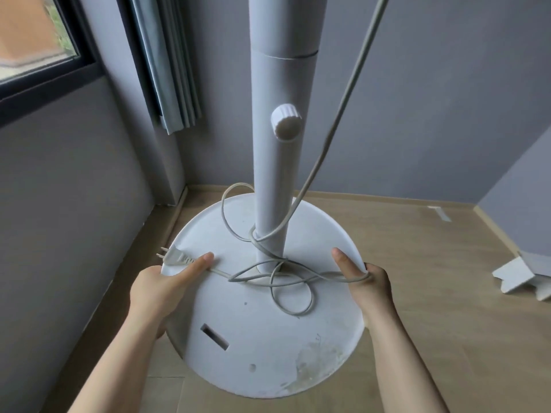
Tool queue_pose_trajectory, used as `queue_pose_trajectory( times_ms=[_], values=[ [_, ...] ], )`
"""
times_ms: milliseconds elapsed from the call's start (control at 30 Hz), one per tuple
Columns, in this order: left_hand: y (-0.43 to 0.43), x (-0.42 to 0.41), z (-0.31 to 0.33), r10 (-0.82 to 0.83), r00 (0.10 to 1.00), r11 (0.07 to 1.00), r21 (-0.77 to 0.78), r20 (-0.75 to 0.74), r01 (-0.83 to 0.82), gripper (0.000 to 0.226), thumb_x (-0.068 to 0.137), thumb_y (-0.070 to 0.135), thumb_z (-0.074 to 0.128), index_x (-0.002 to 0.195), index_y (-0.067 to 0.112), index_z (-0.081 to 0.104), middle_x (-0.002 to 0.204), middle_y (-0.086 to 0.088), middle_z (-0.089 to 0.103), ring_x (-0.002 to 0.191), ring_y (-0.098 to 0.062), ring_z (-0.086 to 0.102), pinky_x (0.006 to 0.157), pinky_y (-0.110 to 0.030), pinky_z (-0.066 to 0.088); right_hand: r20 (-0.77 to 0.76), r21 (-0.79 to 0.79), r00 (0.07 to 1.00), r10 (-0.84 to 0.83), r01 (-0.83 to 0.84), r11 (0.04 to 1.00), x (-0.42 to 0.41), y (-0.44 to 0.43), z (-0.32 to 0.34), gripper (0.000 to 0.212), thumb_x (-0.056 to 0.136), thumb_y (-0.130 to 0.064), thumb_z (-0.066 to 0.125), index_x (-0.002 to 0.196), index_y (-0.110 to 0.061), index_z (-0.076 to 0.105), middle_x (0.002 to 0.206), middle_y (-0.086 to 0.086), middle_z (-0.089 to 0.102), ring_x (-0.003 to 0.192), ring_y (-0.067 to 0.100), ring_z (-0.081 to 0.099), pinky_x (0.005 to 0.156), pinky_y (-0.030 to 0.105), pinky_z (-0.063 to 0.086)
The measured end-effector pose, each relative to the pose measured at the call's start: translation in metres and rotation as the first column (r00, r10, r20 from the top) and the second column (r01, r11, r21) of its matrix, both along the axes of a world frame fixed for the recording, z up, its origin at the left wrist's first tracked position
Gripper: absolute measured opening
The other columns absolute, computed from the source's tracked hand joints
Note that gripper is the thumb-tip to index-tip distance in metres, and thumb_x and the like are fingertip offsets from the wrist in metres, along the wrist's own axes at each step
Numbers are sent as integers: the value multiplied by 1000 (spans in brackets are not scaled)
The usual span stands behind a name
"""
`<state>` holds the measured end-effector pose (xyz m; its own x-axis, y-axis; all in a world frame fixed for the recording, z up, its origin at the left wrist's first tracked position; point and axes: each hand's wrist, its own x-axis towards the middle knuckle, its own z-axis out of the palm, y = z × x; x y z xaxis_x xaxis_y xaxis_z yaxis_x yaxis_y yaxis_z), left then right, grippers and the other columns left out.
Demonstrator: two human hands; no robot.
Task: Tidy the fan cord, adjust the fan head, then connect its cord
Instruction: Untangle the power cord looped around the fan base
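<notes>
Both hands clamp fan base edges: left hand pins cord near plug, right hand opposite. Cord tangles round pole at base centre; shifting it could tighten the snarl.

Soft daylight from window upper left, faint shadows, wide-angle edge warp, slight blur

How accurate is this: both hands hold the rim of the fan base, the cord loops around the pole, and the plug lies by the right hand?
Wrong on the plug: the head view shows it by the left hand, not the right hand. Both hands do hold the rim of the fan base, and the cord loops around the pole.
</notes>
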<state>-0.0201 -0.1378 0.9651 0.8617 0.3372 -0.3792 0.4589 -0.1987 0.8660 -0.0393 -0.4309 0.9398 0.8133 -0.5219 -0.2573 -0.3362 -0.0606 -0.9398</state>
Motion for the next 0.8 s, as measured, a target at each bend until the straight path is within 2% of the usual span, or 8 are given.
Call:
queue_pose_trajectory(
  times_ms=[200,467,600,733,800],
  values=[
    [-57,27,15,-77,996,997,-13,51,77,42,62,50,83,73,11,70,77,-2,67,70,-18,59,59,-28,43,15,39,999,-46,46,998,10,-54,4,50,69,-54,76,73,-5,68,70,6,65,67,23,59,61,32,45],
    [-110,104,15,-205,977,979,1,56,206,47,55,54,85,75,14,70,83,-4,70,83,-28,66,80,-41,53,36,69,986,-161,158,985,53,-104,-3,58,62,-59,78,74,-3,70,69,5,64,66,20,57,61,32,43],
    [-136,160,18,-279,958,960,9,62,279,53,53,58,84,78,13,73,85,-4,71,82,-26,66,76,-39,52,34,71,975,-219,216,974,87,-127,-2,66,56,-64,75,73,-1,67,66,6,60,64,18,53,59,31,39],
    [-162,221,23,-350,934,937,32,73,349,59,52,60,84,79,8,73,88,-9,72,84,-29,67,79,-42,54,39,71,957,-287,284,956,128,-146,3,55,53,-64,74,63,-11,61,62,4,51,62,16,45,60,31,35],
    [-174,252,24,-385,920,923,46,75,382,65,48,64,84,79,7,74,89,-11,74,85,-30,68,81,-44,54,37,75,946,-321,318,945,149,-157,1,61,55,-63,74,66,-4,63,63,4,51,63,16,45,60,30,35]
  ],
)
